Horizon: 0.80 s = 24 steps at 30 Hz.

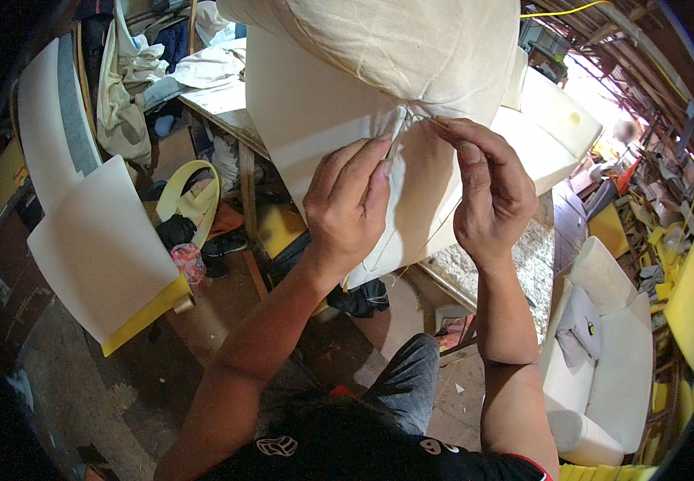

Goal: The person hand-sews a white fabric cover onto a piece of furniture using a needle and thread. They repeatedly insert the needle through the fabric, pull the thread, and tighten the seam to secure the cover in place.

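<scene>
A large cream upholstered piece (283, 88) with a rounded, padded cushion part (411, 40) fills the space in front of me. My left hand (349, 192) pinches the folded edge of its white fabric (397, 172) just below the cushion. Close by on the right, my right hand (493, 180) has thumb and fingers closed at the same seam. A thin pale thread (413, 119) loops from the fabric toward those right fingertips; whether a needle is there too is too small to tell. Loose thread ends dangle at the fabric's lower corner.
The piece rests on a worn worktable (515, 260). A cream foam panel (110, 248) stands at left, near a yellow foam ring (202, 192). A small white sofa (619, 377) with a grey cushion (579, 325) is at right. Foam scraps (667, 248) pile up behind it.
</scene>
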Each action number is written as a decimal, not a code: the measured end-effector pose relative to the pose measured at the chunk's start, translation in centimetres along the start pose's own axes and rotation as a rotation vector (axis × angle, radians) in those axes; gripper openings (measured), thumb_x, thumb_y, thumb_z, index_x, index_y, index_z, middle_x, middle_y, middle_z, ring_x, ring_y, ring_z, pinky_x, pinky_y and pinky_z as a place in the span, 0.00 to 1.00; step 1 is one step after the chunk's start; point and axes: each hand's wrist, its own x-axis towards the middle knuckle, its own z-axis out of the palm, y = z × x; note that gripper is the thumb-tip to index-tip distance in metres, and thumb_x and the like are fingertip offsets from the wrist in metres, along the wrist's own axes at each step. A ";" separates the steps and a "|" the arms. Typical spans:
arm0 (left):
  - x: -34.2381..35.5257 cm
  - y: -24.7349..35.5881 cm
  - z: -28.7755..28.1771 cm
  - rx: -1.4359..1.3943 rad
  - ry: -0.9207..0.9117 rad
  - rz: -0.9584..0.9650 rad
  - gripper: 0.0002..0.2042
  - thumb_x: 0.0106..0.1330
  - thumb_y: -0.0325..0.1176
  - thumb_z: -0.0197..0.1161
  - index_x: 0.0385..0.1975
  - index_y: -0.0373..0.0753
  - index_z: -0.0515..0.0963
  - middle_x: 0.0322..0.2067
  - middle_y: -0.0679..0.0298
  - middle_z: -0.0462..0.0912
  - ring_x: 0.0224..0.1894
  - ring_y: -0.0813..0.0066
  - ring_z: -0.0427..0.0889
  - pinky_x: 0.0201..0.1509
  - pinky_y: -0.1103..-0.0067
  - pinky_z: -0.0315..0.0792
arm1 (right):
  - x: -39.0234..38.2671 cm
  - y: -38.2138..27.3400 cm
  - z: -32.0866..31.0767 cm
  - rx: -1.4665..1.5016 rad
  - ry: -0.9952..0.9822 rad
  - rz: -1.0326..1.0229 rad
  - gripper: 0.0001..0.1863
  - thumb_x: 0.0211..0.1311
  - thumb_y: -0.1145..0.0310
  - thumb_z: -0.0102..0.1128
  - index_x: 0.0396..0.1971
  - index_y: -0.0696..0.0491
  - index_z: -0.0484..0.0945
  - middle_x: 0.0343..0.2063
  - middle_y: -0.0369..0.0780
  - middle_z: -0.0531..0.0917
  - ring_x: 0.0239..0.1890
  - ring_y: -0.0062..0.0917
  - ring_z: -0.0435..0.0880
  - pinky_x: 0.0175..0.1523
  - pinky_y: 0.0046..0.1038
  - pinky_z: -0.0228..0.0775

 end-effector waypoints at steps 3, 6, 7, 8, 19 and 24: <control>0.0 -0.2 -0.1 -0.013 0.010 -0.015 0.15 0.65 0.19 0.66 0.52 0.33 0.83 0.46 0.52 0.87 0.47 0.57 0.88 0.52 0.68 0.80 | 0.0 0.1 -0.1 -0.066 -0.033 -0.023 0.08 0.68 0.80 0.62 0.45 0.59 0.86 0.41 0.46 0.90 0.43 0.31 0.91 0.49 0.28 0.81; 0.0 -0.4 -0.3 -0.018 0.015 -0.007 0.16 0.64 0.17 0.66 0.52 0.32 0.82 0.43 0.52 0.88 0.44 0.53 0.88 0.49 0.66 0.81 | 0.0 0.0 0.1 -0.054 -0.031 -0.010 0.08 0.68 0.79 0.63 0.45 0.59 0.86 0.41 0.46 0.90 0.43 0.32 0.91 0.49 0.28 0.81; 0.0 -0.4 -0.3 -0.024 0.017 -0.006 0.16 0.63 0.17 0.66 0.51 0.32 0.82 0.43 0.52 0.88 0.44 0.53 0.88 0.49 0.66 0.82 | 0.1 0.0 0.1 -0.073 -0.036 -0.024 0.08 0.68 0.79 0.63 0.45 0.59 0.86 0.41 0.46 0.90 0.43 0.32 0.91 0.49 0.28 0.81; 0.1 -0.3 -0.4 -0.030 0.019 -0.006 0.16 0.63 0.17 0.66 0.51 0.32 0.82 0.43 0.52 0.88 0.43 0.53 0.88 0.49 0.66 0.82 | 0.2 -0.2 0.0 -0.091 -0.041 -0.039 0.08 0.68 0.80 0.63 0.45 0.59 0.86 0.41 0.46 0.90 0.43 0.32 0.91 0.49 0.28 0.81; -0.1 -0.3 -0.2 -0.010 -0.045 0.051 0.23 0.56 0.14 0.66 0.52 0.38 0.86 0.47 0.58 0.83 0.46 0.59 0.85 0.50 0.69 0.80 | 0.6 -0.5 -0.2 -0.173 -0.093 -0.120 0.11 0.65 0.83 0.64 0.46 0.59 0.85 0.42 0.46 0.89 0.41 0.32 0.91 0.45 0.27 0.81; -0.1 -0.2 -0.2 0.010 -0.046 0.053 0.21 0.57 0.14 0.66 0.51 0.37 0.86 0.48 0.57 0.83 0.45 0.60 0.85 0.50 0.70 0.80 | 0.6 -0.3 -0.2 -0.141 -0.096 -0.121 0.12 0.63 0.84 0.65 0.45 0.58 0.85 0.42 0.47 0.89 0.41 0.33 0.91 0.44 0.27 0.81</control>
